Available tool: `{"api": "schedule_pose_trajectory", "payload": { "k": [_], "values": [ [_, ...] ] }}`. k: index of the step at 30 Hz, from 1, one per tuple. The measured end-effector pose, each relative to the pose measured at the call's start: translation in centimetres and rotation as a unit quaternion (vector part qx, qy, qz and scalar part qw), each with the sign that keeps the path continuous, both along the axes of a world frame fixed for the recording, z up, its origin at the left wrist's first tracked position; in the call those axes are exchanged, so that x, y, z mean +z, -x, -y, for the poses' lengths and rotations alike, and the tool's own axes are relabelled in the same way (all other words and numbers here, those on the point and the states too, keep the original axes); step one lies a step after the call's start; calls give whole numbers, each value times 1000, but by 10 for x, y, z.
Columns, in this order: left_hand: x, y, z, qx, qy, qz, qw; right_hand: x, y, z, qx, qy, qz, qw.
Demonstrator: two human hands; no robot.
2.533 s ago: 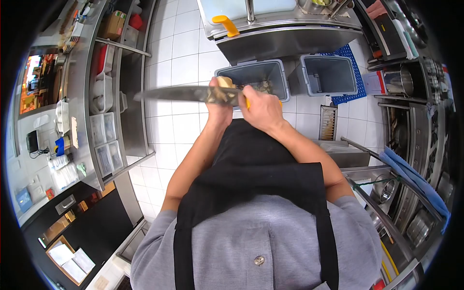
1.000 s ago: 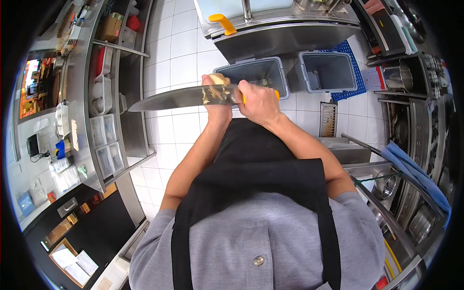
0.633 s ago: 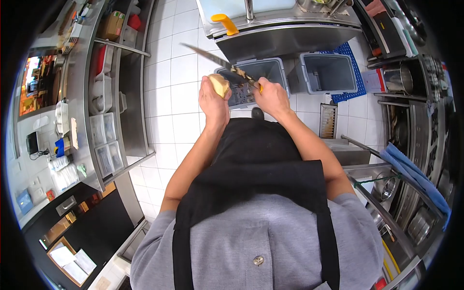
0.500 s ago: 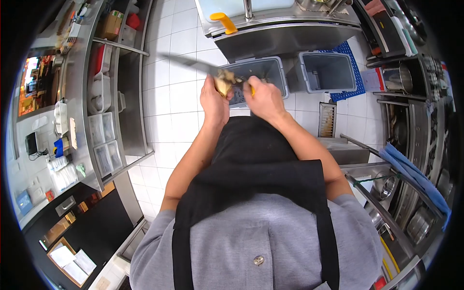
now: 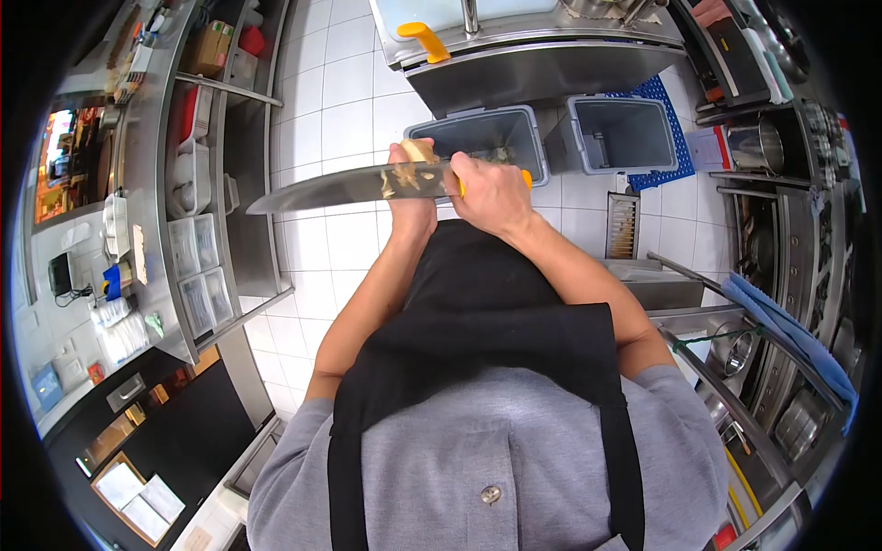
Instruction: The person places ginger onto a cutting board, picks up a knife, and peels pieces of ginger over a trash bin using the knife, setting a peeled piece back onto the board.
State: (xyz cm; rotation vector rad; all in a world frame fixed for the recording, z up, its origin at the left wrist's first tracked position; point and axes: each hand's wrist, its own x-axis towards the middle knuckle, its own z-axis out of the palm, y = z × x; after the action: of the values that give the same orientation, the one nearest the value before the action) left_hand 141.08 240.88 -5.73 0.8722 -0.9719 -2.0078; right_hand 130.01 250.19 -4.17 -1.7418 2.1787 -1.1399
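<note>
In my left hand point(image 5: 412, 214) is a pale yellow, partly brown-skinned root or tuber point(image 5: 418, 151), partly hidden by a blade. My right hand point(image 5: 492, 194) is wrapped round the yellow handle of a large knife point(image 5: 322, 192). The blade lies flat-side up across the front of the left hand and points to the left. Thin peel scraps point(image 5: 407, 177) stick to the steel near the handle. Beneath and beyond both hands stands a grey bin point(image 5: 541, 147) with scraps at its bottom.
A second grey bin point(image 5: 669, 136) stands to the right on a blue mat point(image 5: 682, 152). Ahead is a steel counter point(image 5: 542, 69) with another yellow handle point(image 5: 424, 42) at its edge. Steel shelving with white containers point(image 5: 194, 246) runs along the left. A blue cloth point(image 5: 795, 342) hangs on the right.
The knife has swung from a slant beyond the tuber to nearly level across my left hand. My right hand has shifted slightly, still round the handle; the left hand still holds the tuber.
</note>
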Motion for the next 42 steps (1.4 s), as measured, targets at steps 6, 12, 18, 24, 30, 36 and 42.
{"api": "schedule_pose_trajectory", "payload": {
  "k": [6,12,18,24,30,36,42],
  "values": [
    [23,4,-3,15,18,63,998,-6,18,0,-77,-103,43,991],
    [10,-1,1,19,-16,55,998,16,3,-2,-49,-28,26,998],
    [-2,-2,-1,46,44,37,997,9,-1,-1,-4,-12,-20,1000],
    [10,-3,-3,28,35,103,994,6,6,0,-39,-4,-6,999],
    [31,-1,-2,-11,87,100,991,-2,24,0,-91,-123,72,986],
    [8,-2,0,-13,118,125,985,13,7,-3,-23,-8,11,1000],
    [2,-6,5,-54,338,212,915,12,7,-3,-13,2,-5,1000]
  ]
}}
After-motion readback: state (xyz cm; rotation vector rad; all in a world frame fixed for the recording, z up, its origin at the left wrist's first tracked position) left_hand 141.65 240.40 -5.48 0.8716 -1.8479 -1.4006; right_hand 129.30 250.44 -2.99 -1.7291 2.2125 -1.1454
